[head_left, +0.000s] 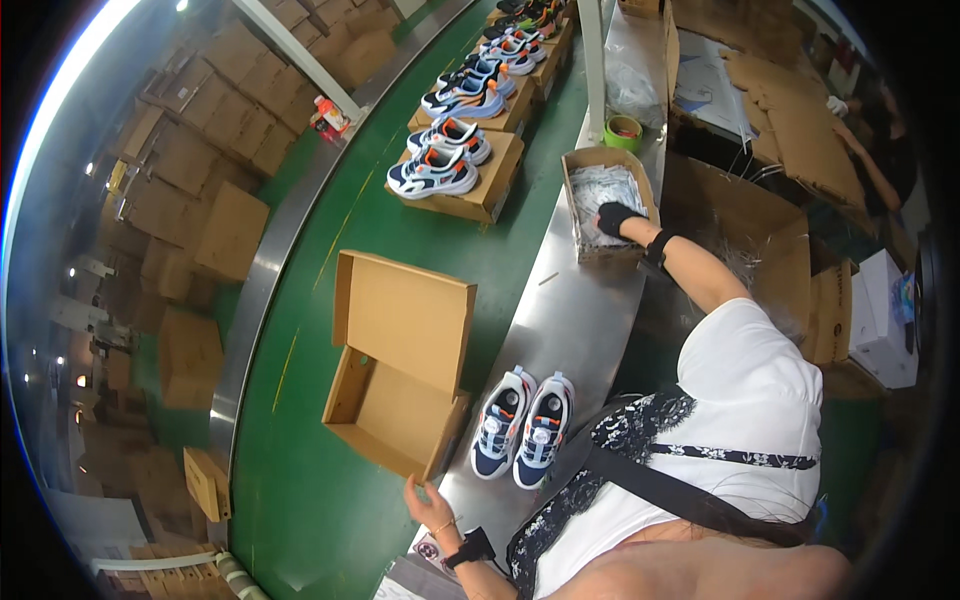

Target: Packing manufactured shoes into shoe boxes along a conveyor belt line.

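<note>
My left hand (432,510) is at the near edge of an open, unlidded-looking brown shoebox (400,415), its fingertips pinching the cardboard rim. The box's hinged lid (402,318) stands folded back on the far side, and the inside looks bare. Out to the right, my right hand (620,220), in a dark glove, reaches into a small carton (582,248) of white paper-like packets (608,185). Its fingers are too dark to make out. Beside the shoebox, on the metal ledge, stands a pair of navy and white sneakers (520,430) with orange accents.
A green conveyor belt (300,420) curves away, carrying several shoeboxes (490,190) with sneakers (440,165) on top. A green cup (622,132) stands beyond the packet carton. Large cartons (750,200) stand at right, where another person's arm (870,160) shows. Stacked cartons (230,230) fill the left.
</note>
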Demonstrator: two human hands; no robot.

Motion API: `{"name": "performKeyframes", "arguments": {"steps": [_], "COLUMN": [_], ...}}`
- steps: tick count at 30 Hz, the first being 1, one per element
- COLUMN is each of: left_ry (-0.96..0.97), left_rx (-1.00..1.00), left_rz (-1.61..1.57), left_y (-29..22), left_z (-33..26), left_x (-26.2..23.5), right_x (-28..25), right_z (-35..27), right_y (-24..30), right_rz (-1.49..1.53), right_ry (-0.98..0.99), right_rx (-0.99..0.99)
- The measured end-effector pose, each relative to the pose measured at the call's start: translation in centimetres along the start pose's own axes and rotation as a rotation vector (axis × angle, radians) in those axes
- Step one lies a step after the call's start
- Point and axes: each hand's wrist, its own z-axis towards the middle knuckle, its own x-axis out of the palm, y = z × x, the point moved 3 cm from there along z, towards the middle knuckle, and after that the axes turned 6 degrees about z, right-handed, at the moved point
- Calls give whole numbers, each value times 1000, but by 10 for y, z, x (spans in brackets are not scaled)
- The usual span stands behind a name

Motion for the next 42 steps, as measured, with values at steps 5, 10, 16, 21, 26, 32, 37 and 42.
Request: {"name": "performKeyframes", "arguments": {"steps": [5,10,16,21,26,32,37,42], "left_ry": [-347,-467,-298,-15,105,-46,-33,-605], "left_rx": [-398,-692,-980,-1130,-1235,-1113,-1294,-1131], "left_rz": [-196,129,496,710,660,909,952,914], "left_y": [105,226,375,361,391,374,376,303], "left_z": [-46,-123,-214,-224,-240,-207,-212,-195], "left_x": [-85,-175,-244,-243,-253,-260,-269,-339], "right_x": [-16,-20,94,178,204,196,157,106], "right_z": [23,-92,-182,-197,-233,-225,-221,-221], "right_y": [39,261,437,506,526,510,466,413], "right_rz": [413,1155,795,415,613,684,261,751], "right_ry": [-349,183,549,656,767,737,369,546], "right_rx": [-350,-331,-444,-658,-398,-608,-1103,-613]}}
